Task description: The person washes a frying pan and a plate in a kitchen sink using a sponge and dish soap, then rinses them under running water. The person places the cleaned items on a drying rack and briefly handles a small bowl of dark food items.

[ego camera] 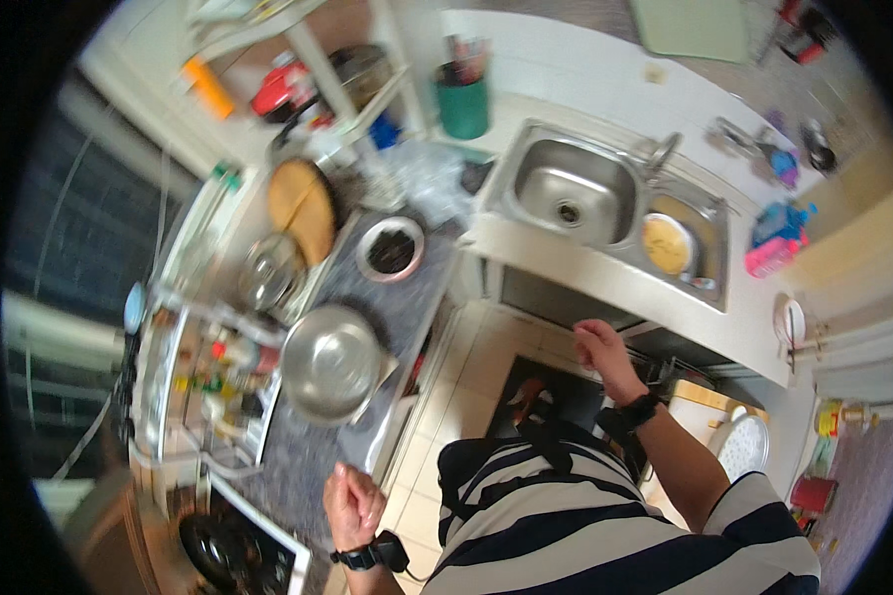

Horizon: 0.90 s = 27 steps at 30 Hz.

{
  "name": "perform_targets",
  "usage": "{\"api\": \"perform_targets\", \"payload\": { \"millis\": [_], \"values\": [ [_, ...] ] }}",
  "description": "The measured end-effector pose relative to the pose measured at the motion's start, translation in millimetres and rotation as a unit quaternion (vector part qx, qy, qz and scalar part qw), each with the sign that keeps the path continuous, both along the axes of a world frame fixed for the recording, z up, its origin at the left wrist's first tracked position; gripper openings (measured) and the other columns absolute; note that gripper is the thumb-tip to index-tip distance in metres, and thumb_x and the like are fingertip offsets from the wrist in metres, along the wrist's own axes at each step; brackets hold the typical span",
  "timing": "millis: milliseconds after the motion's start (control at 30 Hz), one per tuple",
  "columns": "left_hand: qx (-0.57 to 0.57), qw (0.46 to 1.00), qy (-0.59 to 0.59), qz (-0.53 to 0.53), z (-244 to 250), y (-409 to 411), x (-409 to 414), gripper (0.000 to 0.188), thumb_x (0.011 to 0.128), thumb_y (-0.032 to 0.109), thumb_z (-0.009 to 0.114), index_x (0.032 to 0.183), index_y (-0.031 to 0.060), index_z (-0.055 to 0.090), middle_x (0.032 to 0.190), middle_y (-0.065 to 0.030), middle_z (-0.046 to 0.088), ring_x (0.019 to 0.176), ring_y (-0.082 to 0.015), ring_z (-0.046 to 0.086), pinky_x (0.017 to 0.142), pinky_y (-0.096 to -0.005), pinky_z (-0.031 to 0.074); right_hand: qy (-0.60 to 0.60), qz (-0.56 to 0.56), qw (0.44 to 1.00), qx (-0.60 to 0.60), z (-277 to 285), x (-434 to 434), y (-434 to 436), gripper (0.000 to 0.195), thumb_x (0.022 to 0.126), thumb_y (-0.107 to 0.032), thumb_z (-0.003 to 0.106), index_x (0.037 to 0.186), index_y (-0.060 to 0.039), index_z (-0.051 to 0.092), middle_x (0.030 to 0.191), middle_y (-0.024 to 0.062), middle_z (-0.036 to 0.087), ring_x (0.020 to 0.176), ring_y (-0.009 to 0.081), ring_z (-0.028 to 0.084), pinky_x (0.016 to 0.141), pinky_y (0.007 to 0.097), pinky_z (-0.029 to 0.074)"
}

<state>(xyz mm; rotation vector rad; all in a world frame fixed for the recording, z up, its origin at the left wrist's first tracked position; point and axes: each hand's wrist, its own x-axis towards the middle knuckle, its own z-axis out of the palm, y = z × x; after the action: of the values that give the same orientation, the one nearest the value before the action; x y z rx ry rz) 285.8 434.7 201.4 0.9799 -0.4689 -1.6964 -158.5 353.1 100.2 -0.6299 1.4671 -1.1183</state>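
Note:
My left hand (353, 504) is curled with nothing seen in it, near the front edge of the grey countertop (290, 461). The nearest thing beyond it is a wide stainless steel basin (331, 364), bare inside. Farther along that counter stands a white bowl (392, 274) with dark food (391, 251) in it. My right hand (603, 357), also loosely closed, hangs over the floor in front of the sink cabinet (558, 297). It touches nothing. Past it lies a double steel sink: the left basin (565, 182) is bare, and a bowl of yellowish contents (667, 244) sits in the smaller one.
A spice rack (231, 372) with bottles and a round wooden board (301, 208) line the window side. A black pan (212, 547) is on the stove. Clear plastic bags (435, 178) fill the corner. A pink bottle (774, 256) stands beside the sink. Behind my right arm is a white perforated lid (744, 446).

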Motion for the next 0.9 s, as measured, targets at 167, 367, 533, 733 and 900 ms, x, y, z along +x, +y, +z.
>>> {"api": "perform_targets", "payload": {
  "millis": [167, 367, 533, 733, 900],
  "values": [
    [-0.212, 0.947, 0.006, -0.239, 42.1, -183.0, -211.1, 0.023, 0.099, 0.016, 0.066, 0.086, 0.0054, 0.050, 0.071, -0.0033, 0.053, 0.047, -0.0105, 0.042, 0.043, -0.0253, 0.031, 0.220, -0.073, 0.961, -0.149, 50.6, -64.9, -53.5, 0.025, 0.091, -0.017, 0.077, 0.093, -0.0056, 0.055, 0.078, -0.0031, 0.052, 0.071, 0.0057, 0.045, 0.062, 0.0242, 0.041],
    [-0.250, 0.853, -0.318, -0.329, -110.5, -378.7, -399.9, 0.062, 0.094, 0.013, 0.072, 0.151, 0.0100, 0.046, 0.144, -0.0158, 0.045, 0.133, -0.0277, 0.045, 0.108, -0.0383, 0.042, 0.253, -0.142, 0.947, -0.141, -19.6, -169.0, -108.0, 0.026, 0.092, -0.010, 0.074, 0.113, -0.0052, 0.059, 0.093, 0.0011, 0.059, 0.080, 0.0122, 0.058, 0.068, 0.0278, 0.049],
    [-0.169, 0.835, -0.310, -0.422, -164.5, -423.2, -476.3, 0.047, 0.101, 0.021, 0.066, 0.144, 0.0066, 0.054, 0.148, -0.0127, 0.048, 0.134, -0.0240, 0.049, 0.104, -0.0369, 0.046, 0.110, -0.294, 0.948, 0.055, -54.4, -260.2, -95.1, 0.039, 0.092, -0.014, 0.073, 0.126, 0.0003, 0.062, 0.098, 0.0051, 0.066, 0.083, 0.0138, 0.062, 0.068, 0.0299, 0.052],
    [-0.022, 0.852, -0.249, -0.461, -177.4, -454.0, -512.6, 0.037, 0.103, 0.017, 0.061, 0.137, 0.0036, 0.056, 0.127, -0.0053, 0.059, 0.110, -0.0185, 0.062, 0.092, -0.0341, 0.051, -0.266, -0.361, 0.878, 0.169, -195.8, -367.9, -112.3, 0.009, 0.096, -0.005, 0.057, 0.091, -0.0006, 0.063, 0.074, 0.0082, 0.060, 0.064, 0.0178, 0.059, 0.055, 0.0317, 0.046],
    [0.052, 0.872, -0.174, -0.455, -181.3, -464.2, -509.7, 0.035, 0.105, 0.015, 0.057, 0.139, 0.0055, 0.054, 0.127, -0.0062, 0.058, 0.110, -0.0210, 0.063, 0.095, -0.0363, 0.052, -0.347, -0.457, 0.808, 0.131, -300.0, -412.2, -126.8, 0.015, 0.093, -0.002, 0.057, 0.107, 0.0042, 0.058, 0.090, 0.0179, 0.064, 0.079, 0.0324, 0.065, 0.066, 0.0386, 0.055]
  ]
}}
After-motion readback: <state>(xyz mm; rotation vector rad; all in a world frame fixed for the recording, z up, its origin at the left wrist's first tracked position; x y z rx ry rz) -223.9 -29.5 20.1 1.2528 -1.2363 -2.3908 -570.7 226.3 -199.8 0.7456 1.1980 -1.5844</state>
